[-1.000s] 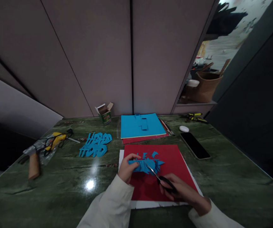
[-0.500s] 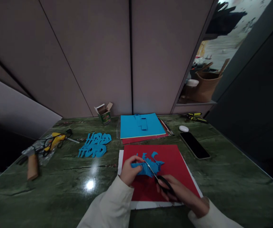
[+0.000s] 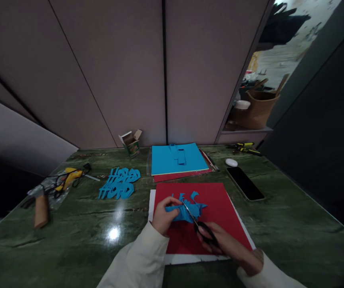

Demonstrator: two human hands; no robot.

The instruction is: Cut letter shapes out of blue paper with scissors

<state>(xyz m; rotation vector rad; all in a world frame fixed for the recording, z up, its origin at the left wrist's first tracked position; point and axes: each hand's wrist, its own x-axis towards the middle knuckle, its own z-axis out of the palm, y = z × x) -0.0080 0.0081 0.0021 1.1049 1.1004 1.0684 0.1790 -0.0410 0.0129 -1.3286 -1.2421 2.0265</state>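
Observation:
My left hand [image 3: 164, 214] pinches the left end of a blue paper piece [image 3: 191, 210] between thumb and fingers. In my right hand [image 3: 215, 238] is a pair of scissors [image 3: 209, 234] with black handles, its blades pointing up and left onto the blue paper. Whether the blades are fully closed is too small to tell. Beneath both hands lies a red sheet [image 3: 213, 196], with the edges of a white sheet [image 3: 189, 260] showing under it. Small blue scraps [image 3: 194, 195] sit on the red sheet just beyond the blades.
Blue cut-out lettering [image 3: 119, 184] lies to the left. Behind are a stack of blue sheets [image 3: 160, 160] and a small opened box [image 3: 132, 146]. A phone [image 3: 245, 183], white oval case [image 3: 231, 163] and pliers [image 3: 246, 148] are right; a yellow glue gun [image 3: 69, 178] and wooden-handled tool [image 3: 41, 211] are far left.
The scissor handles and my right hand have shifted very slightly. My left hand keeps its hold on the blue paper, and the other things stay where they were.

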